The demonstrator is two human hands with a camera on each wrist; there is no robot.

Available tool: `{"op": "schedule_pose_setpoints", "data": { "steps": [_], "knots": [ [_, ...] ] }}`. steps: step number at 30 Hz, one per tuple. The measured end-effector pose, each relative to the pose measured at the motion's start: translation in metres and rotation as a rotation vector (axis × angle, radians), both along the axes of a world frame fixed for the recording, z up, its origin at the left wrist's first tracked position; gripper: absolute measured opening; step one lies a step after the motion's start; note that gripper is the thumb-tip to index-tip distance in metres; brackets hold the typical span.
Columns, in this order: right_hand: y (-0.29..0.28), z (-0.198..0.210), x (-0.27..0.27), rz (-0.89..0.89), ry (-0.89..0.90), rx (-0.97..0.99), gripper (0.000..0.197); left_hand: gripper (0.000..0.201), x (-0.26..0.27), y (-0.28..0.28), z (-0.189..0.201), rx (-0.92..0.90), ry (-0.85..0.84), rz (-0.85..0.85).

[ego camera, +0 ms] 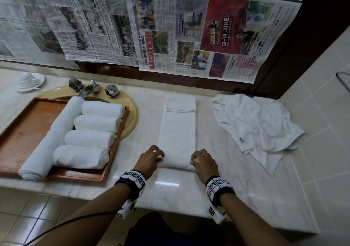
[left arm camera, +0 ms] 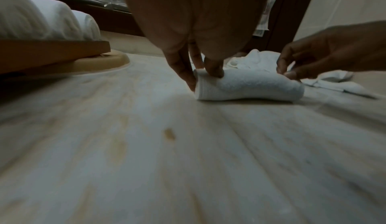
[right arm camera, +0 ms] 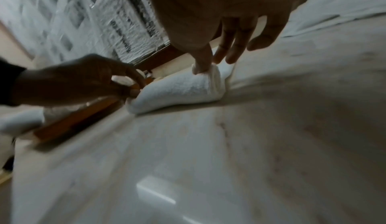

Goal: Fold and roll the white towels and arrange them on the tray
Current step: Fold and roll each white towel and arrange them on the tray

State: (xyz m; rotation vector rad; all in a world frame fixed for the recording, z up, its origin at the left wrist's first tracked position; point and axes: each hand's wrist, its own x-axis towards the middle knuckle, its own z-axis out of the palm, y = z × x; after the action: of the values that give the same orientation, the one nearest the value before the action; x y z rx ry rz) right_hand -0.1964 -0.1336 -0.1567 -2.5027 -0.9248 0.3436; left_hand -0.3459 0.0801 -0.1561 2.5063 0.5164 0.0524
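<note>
Closest to the person, the left hand (ego camera: 151,158) and right hand (ego camera: 203,160) pinch the ends of a small roll just started on the folded towel (ego camera: 178,124); most of it lies flat on the marble counter (ego camera: 236,198). Five rolled towels (ego camera: 91,137) sit on the wooden tray (ego camera: 22,128). Farther right, a crumpled towel (ego camera: 253,120) waits, I think.

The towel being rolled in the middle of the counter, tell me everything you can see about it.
The towel is white terry cloth, folded into a long narrow strip lying flat on the pale marble counter, running away from the person. Its far end is folded back on itself. The near end is rolled into a short, low cylinder. The left hand and right hand each pinch one end of that roll with curled fingers. It lies apart from the wooden tray and the crumpled towel.
</note>
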Motion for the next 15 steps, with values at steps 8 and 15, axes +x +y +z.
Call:
{"op": "schedule_pose_setpoints", "data": {
  "steps": [8, 15],
  "knots": [
    [-0.016, -0.007, -0.003, 0.268, -0.229, -0.062, 0.036, 0.043, 0.002, 0.006, 0.001, 0.342, 0.115, -0.205],
    [-0.002, -0.002, 0.007, 0.227, -0.152, -0.103, 0.043, 0.033, 0.014, -0.002, 0.012, 0.313, 0.166, -0.212]
  ]
}}
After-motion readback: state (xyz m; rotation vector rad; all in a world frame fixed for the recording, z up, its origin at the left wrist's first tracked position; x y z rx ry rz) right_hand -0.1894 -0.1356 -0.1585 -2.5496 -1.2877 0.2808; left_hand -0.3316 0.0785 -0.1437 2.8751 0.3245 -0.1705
